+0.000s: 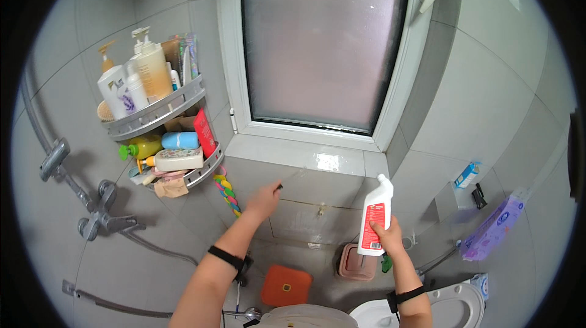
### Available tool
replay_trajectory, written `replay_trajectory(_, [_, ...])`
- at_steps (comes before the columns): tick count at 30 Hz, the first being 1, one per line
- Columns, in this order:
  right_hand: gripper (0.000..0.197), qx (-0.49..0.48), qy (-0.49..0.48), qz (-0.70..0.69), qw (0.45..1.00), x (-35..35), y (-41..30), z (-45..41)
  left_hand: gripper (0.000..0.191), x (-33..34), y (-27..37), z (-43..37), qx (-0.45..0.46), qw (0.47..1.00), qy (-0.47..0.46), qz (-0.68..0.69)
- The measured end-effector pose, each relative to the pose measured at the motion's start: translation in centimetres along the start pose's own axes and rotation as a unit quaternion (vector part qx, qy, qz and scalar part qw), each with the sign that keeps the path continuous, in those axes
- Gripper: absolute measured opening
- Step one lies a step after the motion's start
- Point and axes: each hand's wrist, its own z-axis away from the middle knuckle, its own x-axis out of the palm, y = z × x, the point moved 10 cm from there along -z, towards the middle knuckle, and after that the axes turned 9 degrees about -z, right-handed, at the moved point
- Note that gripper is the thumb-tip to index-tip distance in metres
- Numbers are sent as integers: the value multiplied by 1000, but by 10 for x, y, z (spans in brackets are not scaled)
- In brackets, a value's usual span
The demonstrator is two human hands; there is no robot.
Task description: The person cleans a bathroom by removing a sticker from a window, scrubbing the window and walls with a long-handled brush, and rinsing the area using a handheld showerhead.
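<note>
My right hand [388,235] grips the lower part of a white cleaner bottle [386,195] with an angled neck and a red label. The bottle stands upright in the air, its white top pointing up near the right end of the windowsill. My left hand [264,200] is closed around a small dark-ended object [279,187], most of it hidden; a faint, thin, see-through shape extends from it towards the wet white windowsill [293,156], too blurred to name. Above the sill is a frosted window [320,44] in a white frame.
Corner shelves [158,115] with pump bottles and tubes hang at left, above a shower mixer [103,218]. Below are an orange stool [287,285], a pink lidded bin [356,264] and a toilet [458,305]. A purple packet [492,227] hangs at right.
</note>
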Motion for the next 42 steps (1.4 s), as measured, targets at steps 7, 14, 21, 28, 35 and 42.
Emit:
replay_trajectory(7, [49,34,19,-6,999,16,33,2,31,30,-7,-84,-77,975,-53,-200])
replay_trajectory(14, [52,59,23,69,996,-6,56,-43,28,87,109,-124,77,992,-39,-95])
replay_trajectory(21, [42,52,4,-30,998,-10,47,-74,27,82,118,-163,89,979,-77,-167])
replay_trajectory(28, [34,38,-25,-86,995,1,33,-88,28,116,168,-148,127,983,-56,-119])
replay_trajectory(35, [33,37,-28,-137,990,1,45,-92,27,70,56,-132,-80,980,-36,-180])
replay_trajectory(42, [33,34,-40,-133,990,21,39,-90,19,112,185,-118,55,989,-9,-137])
